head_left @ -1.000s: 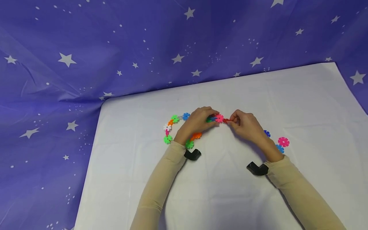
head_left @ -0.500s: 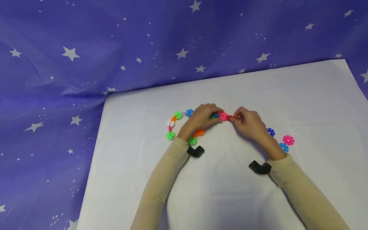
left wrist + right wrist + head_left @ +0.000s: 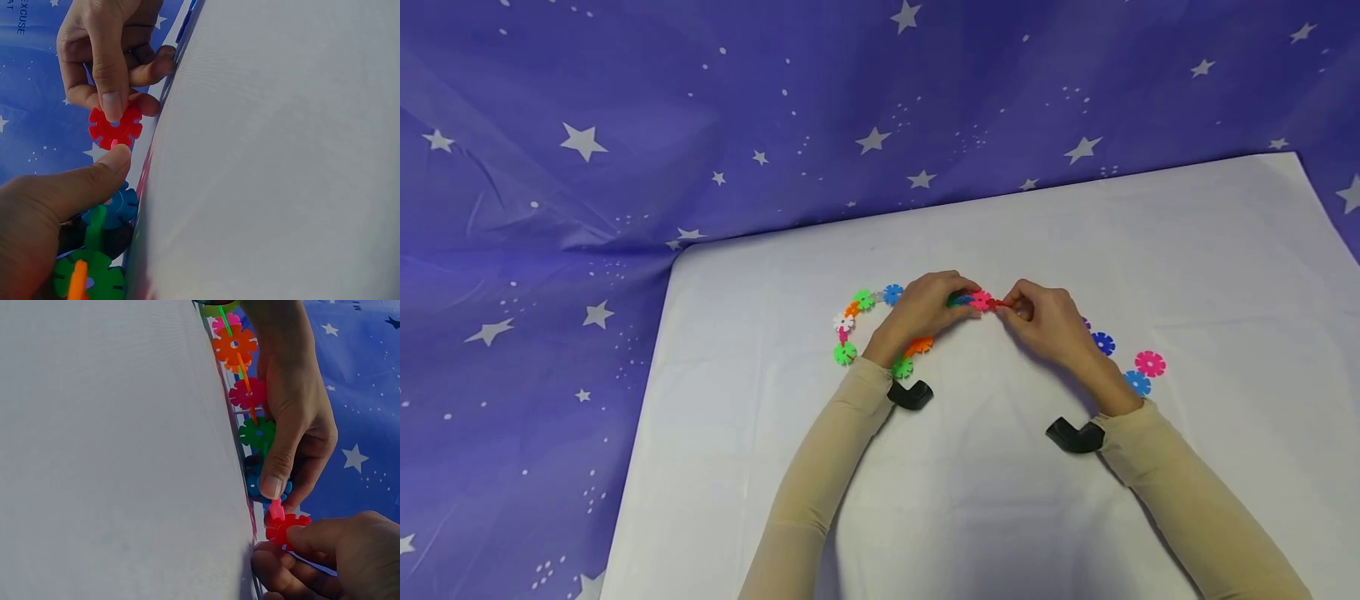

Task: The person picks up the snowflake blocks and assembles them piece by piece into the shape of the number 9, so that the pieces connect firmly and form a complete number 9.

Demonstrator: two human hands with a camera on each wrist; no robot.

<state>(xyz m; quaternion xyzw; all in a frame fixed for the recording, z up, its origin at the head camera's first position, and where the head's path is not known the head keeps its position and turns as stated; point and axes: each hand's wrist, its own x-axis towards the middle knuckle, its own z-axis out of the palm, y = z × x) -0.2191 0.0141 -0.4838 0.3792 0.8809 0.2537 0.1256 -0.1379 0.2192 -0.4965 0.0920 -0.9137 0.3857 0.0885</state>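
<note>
In the head view, my left hand pinches a pink flower-shaped notched disc, one piece of a chain of interlocking discs. My right hand pinches a red notched disc between thumb and fingers. The rims of the red and pink discs meet; how deep the notches sit in each other cannot be told. Behind the pink disc in the chain come a blue disc and a green disc. My left hand hides part of the chain, which curves round to a green end disc.
Loose discs lie on the white table by my right wrist: a pink one, a light blue one and a dark blue one. A purple star-printed cloth stands behind the table.
Both hands keep nearly the same place and grip. The red disc turns slightly against the pink one. The camera view shifts a little.
</note>
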